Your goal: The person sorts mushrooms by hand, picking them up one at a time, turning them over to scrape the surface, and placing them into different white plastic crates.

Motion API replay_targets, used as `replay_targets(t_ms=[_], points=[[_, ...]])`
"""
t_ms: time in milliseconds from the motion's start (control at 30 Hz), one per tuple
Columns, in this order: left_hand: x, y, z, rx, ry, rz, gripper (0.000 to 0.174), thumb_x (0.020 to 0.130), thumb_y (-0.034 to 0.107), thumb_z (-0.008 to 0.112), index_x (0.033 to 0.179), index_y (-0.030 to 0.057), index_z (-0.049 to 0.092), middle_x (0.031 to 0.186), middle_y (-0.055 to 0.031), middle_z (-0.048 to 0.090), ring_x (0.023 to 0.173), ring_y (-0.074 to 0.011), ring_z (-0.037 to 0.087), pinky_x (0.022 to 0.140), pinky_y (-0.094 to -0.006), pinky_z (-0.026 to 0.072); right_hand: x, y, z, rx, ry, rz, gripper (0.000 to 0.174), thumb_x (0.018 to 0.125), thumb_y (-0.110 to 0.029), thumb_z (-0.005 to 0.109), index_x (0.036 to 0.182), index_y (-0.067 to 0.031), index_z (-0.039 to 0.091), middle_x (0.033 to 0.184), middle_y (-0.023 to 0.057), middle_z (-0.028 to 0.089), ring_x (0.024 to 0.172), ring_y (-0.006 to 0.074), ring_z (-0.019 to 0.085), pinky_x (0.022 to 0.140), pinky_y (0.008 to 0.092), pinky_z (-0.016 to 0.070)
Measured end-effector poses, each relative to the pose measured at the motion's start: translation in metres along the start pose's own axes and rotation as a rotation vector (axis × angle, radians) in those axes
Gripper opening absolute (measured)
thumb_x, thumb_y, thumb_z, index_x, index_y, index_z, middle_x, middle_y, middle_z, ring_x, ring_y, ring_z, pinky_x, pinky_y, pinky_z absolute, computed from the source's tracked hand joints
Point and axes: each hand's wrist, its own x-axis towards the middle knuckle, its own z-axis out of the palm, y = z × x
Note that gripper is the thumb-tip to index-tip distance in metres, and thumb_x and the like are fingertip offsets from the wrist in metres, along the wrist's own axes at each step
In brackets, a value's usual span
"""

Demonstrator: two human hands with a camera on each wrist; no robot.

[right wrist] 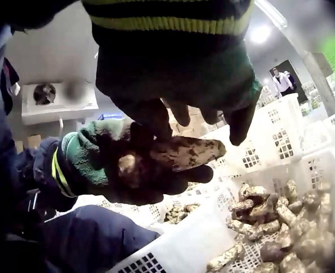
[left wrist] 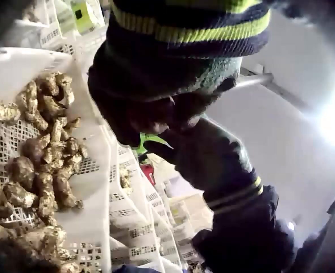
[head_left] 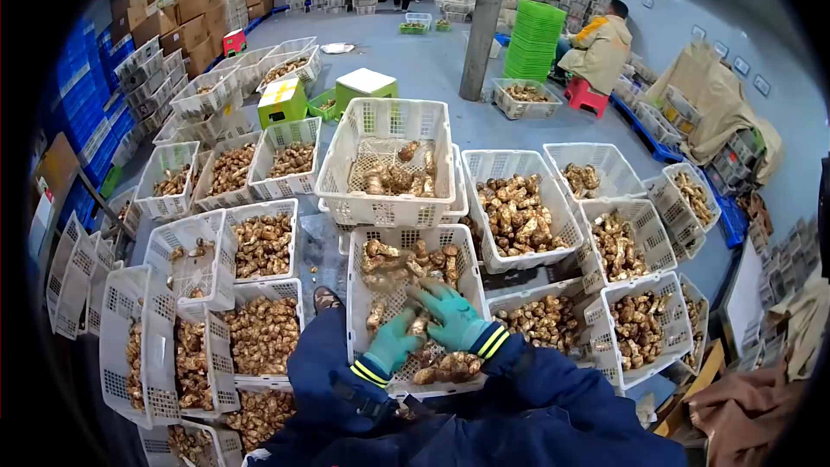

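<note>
Both hands wear green gloves and meet over a white crate (head_left: 353, 311) of brown, pale-stemmed mushrooms in front of the body. My left hand (head_left: 394, 342) holds a mushroom (right wrist: 181, 153) across its palm and fingers, with a second mushroom (right wrist: 128, 168) near its thumb side. My right hand (head_left: 451, 316) is just above, its fingers pointing down around the mushroom; one fingertip is right at the stem. Dark shadow hides part of the grip in the left wrist view. More mushrooms (head_left: 419, 264) lie at the crate's far end, others (head_left: 454, 367) at its near end.
Another white crate (head_left: 385, 207), partly filled, stands raised just beyond. Crates of mushrooms (head_left: 264, 324) crowd the left, and more mushroom crates (head_left: 519, 259) the right. A grey pillar (head_left: 486, 26), stacked green baskets (head_left: 533, 41) and a seated person (head_left: 598, 47) are farther off.
</note>
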Motion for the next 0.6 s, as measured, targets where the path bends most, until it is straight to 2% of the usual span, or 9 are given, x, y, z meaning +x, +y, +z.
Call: replay_targets(t_ms=[67,167,233,300,400,433,500,533,600], points=[[-0.006,0.010,0.013,-0.164,-0.102,-0.021,0.047,0.084,0.008,0.064,0.126,-0.0050,0.045,0.091,-0.0020,0.056,0.069,-0.0087,0.052,0.068,-0.0225,0.0518,-0.018,-0.002,0.000,-0.050,-0.013,-0.064,0.066,0.078,-0.017,0.055,0.141,-0.0136,0.035,0.136,0.0198,0.042,0.124,0.0402,0.039,0.103,0.0459,0.0340],[-0.012,0.018,0.010,-0.394,-0.070,-0.271,0.043,0.081,0.007,0.066,0.119,-0.0032,0.051,0.102,-0.0049,0.060,0.088,-0.0186,0.060,0.075,-0.0327,0.0505,-0.046,-0.006,-0.001,0.202,-0.153,-0.002,0.064,0.081,-0.021,0.056,0.140,-0.0106,0.034,0.130,0.0209,0.047,0.118,0.0365,0.046,0.102,0.0431,0.0349],[-0.027,0.029,0.015,0.010,-0.065,-0.081,0.038,0.082,0.010,0.066,0.116,-0.0018,0.054,0.101,-0.0073,0.062,0.089,-0.0198,0.062,0.074,-0.0319,0.0511,-0.056,-0.008,0.007,0.194,-0.151,0.100,0.059,0.082,-0.023,0.057,0.137,-0.0096,0.038,0.125,0.0206,0.050,0.116,0.0371,0.047,0.099,0.0432,0.0370],[-0.035,0.034,0.018,0.035,-0.074,-0.072,0.035,0.086,0.019,0.062,0.114,-0.0009,0.056,0.102,-0.0099,0.063,0.087,-0.0225,0.063,0.071,-0.0324,0.0527,-0.068,-0.007,0.018,0.179,-0.089,0.106,0.056,0.082,-0.025,0.058,0.134,-0.0094,0.042,0.123,0.0198,0.052,0.115,0.0363,0.049,0.097,0.0418,0.0391],[-0.028,0.012,0.013,-0.497,-0.096,-0.326,0.047,0.094,0.042,0.049,0.114,-0.0002,0.056,0.109,-0.0142,0.063,0.081,-0.0288,0.067,0.064,-0.0350,0.0568,-0.083,0.008,0.037,0.220,-0.032,0.080,0.051,0.083,-0.028,0.060,0.128,-0.0087,0.047,0.118,0.0188,0.055,0.107,0.0353,0.053,0.091,0.0401,0.0424],[-0.029,0.000,0.009,-0.280,-0.056,-0.251,0.062,0.093,0.054,0.041,0.115,-0.0012,0.055,0.110,-0.0154,0.062,0.076,-0.0308,0.068,0.058,-0.0383,0.0575,-0.088,0.001,0.032,0.259,-0.044,0.133,0.048,0.083,-0.028,0.060,0.125,-0.0085,0.049,0.114,0.0183,0.057,0.102,0.0349,0.055,0.088,0.0398,0.0438],[-0.043,0.033,0.017,-0.195,-0.006,-0.294,0.063,0.093,0.054,0.040,0.117,-0.0016,0.054,0.107,-0.0142,0.063,0.075,-0.0294,0.068,0.059,-0.0376,0.0571,-0.091,-0.014,0.020,0.343,-0.052,0.252,0.033,0.085,-0.031,0.060,0.107,-0.0076,0.055,0.093,0.0170,0.060,0.081,0.0343,0.059,0.073,0.0403,0.0459],[-0.048,0.044,0.020,-0.153,0.018,-0.317,0.063,0.093,0.054,0.039,0.118,-0.0018,0.053,0.105,-0.0136,0.063,0.075,-0.0287,0.068,0.059,-0.0372,0.0570,-0.094,-0.003,0.032,0.316,0.010,0.165,0.025,0.085,-0.030,0.060,0.095,-0.0074,0.053,0.082,0.0158,0.057,0.072,0.0330,0.057,0.064,0.0402,0.0440],[-0.031,0.019,0.005,0.074,0.055,-0.104,0.064,0.094,0.053,0.039,0.128,-0.0009,0.046,0.100,-0.0091,0.062,0.079,-0.0190,0.064,0.064,-0.0289,0.0506,-0.100,0.009,0.034,0.308,-0.033,0.129,0.022,0.086,-0.027,0.058,0.095,-0.0085,0.053,0.077,0.0151,0.056,0.070,0.0323,0.058,0.061,0.0394,0.0454]])
